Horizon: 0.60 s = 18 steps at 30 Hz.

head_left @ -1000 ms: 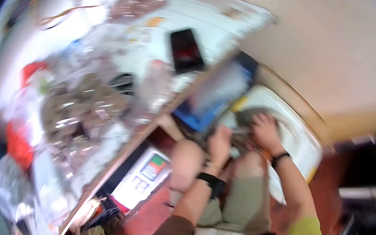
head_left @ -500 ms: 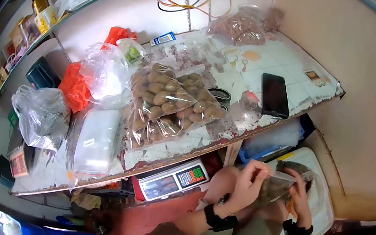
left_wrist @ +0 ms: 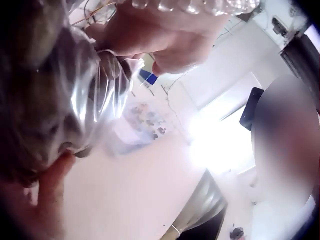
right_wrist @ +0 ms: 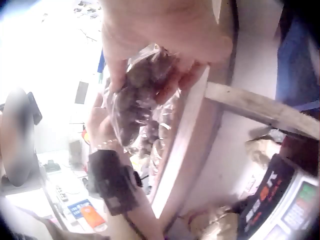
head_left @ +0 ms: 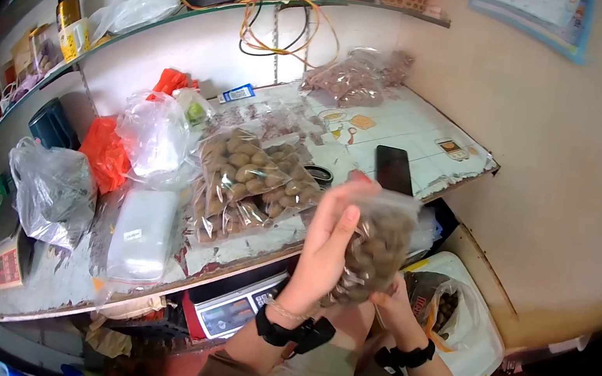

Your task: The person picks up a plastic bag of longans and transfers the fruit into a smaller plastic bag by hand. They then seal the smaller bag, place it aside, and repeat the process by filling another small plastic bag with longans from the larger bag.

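A clear plastic bag packed with brown oval nut-like pieces is held up in front of the table's front edge. My left hand grips its left side near the top, thumb on the near face. Lower down, my right hand holds the bag's bottom right corner. In the right wrist view, the fingers of the right hand curl round the bag, with the left hand beyond it. In the left wrist view, the shiny plastic of the bag lies between both hands.
Similar filled bags lie on the worn table, near a black phone and a stack of flat clear bags. Below the table stands a scale. At right, a white tub holds an open bag of brown pieces.
Both hands were down at the white tub, then over the lap with the bag's top edge between them. Now the filled bag is raised up and left, near the table edge.
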Motion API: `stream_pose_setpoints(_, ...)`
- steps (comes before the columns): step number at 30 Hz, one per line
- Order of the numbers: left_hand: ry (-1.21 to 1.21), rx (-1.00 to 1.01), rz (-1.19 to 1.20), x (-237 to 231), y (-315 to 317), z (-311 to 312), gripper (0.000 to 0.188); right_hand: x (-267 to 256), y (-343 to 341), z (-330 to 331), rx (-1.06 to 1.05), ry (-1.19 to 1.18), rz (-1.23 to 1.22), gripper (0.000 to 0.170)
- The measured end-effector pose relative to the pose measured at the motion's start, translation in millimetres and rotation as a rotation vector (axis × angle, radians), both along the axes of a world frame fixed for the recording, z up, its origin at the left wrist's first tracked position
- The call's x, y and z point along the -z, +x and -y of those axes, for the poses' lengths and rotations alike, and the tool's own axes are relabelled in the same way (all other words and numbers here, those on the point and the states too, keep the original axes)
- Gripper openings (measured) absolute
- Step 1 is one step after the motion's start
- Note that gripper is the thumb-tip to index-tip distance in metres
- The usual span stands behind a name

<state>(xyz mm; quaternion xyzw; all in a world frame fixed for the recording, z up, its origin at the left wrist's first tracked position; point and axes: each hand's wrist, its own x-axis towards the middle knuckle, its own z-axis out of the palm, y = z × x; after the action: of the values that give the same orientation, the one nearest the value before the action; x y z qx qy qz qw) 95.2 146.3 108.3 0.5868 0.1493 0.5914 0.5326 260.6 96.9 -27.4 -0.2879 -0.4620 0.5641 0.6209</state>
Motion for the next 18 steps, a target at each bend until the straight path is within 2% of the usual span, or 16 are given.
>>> stream_pose_setpoints(2, -0.003, -0.068, -0.037, 0, 0, -4, 0.059, -35, -5, -8, -0.009, -0.068, -0.071, 0.063)
stream_pose_setpoints(3, -0.043, -0.02, -0.136, -1, -6, -5, 0.081, -50, -3, -16, 0.001, -0.062, -0.074, 0.063)
stream_pose_setpoints(4, -0.038, -0.009, -0.142, 6, -6, -12, 0.081, -64, 0, -24, 0.014, -0.119, -0.017, 0.054)
stream_pose_setpoints(5, 0.007, -0.084, -0.176, 22, -4, -27, 0.086, -75, 3, -32, 0.024, -0.177, 0.041, 0.047)
stream_pose_setpoints(6, 0.053, -0.162, -0.209, 38, -1, -42, 0.091, -83, 5, -41, 0.029, -0.175, 0.037, 0.047)
stream_pose_setpoints(7, 0.033, -0.184, -0.242, 39, 1, -53, 0.096, -86, 8, -52, 0.073, -0.167, 0.14, 0.042)
stream_pose_setpoints(8, 0.034, -0.182, -0.244, 40, 2, -60, 0.096, -89, 9, -60, 0.115, -0.16, 0.246, 0.037)
stream_pose_setpoints(10, -0.161, -0.018, 0.051, 23, 6, -69, 0.094, -95, 12, -76, 0.151, -0.226, 0.265, 0.035)
stream_pose_setpoints(11, -0.128, -0.096, 0.001, 20, 8, -73, 0.089, -97, 14, -83, 0.186, -0.298, 0.282, 0.033)
stream_pose_setpoints(14, -0.174, -0.12, 0.077, 24, 18, -69, 0.084, -100, 12, -98, 0.166, -0.315, 0.231, 0.033)
stream_pose_setpoints(16, -0.133, -0.105, 0.113, -4, 14, -18, 0.071, -103, 4, -98, 0.286, -0.294, 0.262, 0.027)
stream_pose_setpoints(18, 0.044, 0.285, 0.469, -15, 10, 12, 0.061, -79, 18, -115, 0.289, -0.234, 0.247, 0.022)
